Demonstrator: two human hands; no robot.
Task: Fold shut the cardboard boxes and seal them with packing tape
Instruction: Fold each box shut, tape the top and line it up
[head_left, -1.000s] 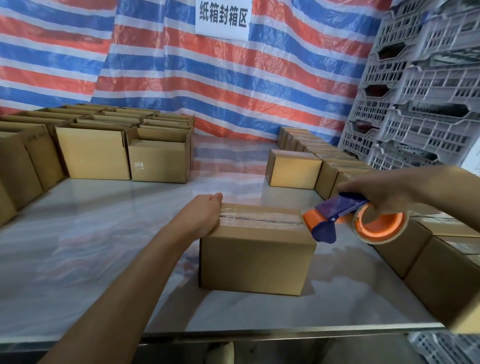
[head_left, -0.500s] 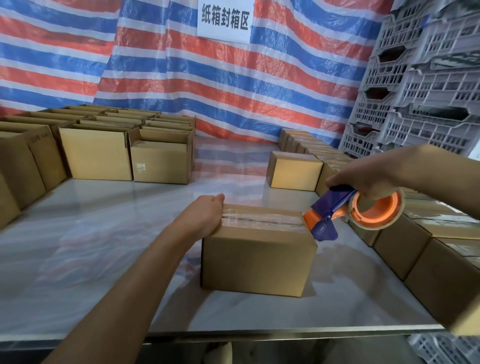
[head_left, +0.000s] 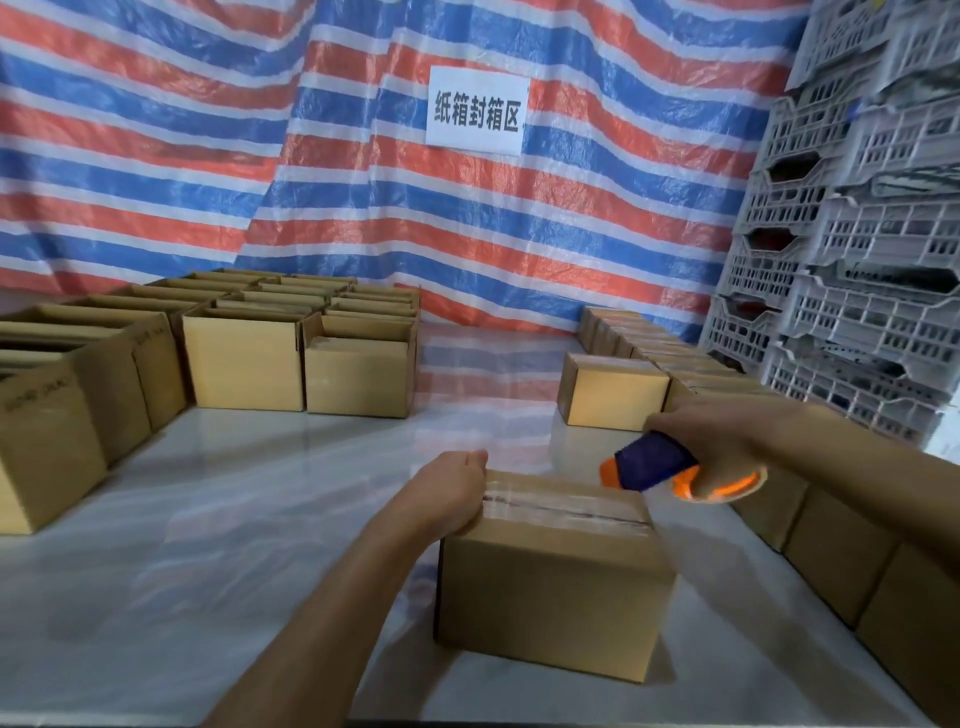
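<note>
The cardboard box (head_left: 556, 587) sits near the front edge of the table (head_left: 234, 519), glossy clear tape (head_left: 566, 506) along its top seam. The left hand (head_left: 447, 493) bears on its left end. Its fingers are hidden, so I cannot tell the hold. The right hand (head_left: 727, 441) grips the blue-and-orange plastic tape dispenser (head_left: 654, 462) just above the right end. If the tape is uncut, pulling away could peel it — or drag the light matte box across the slick table.
</note>
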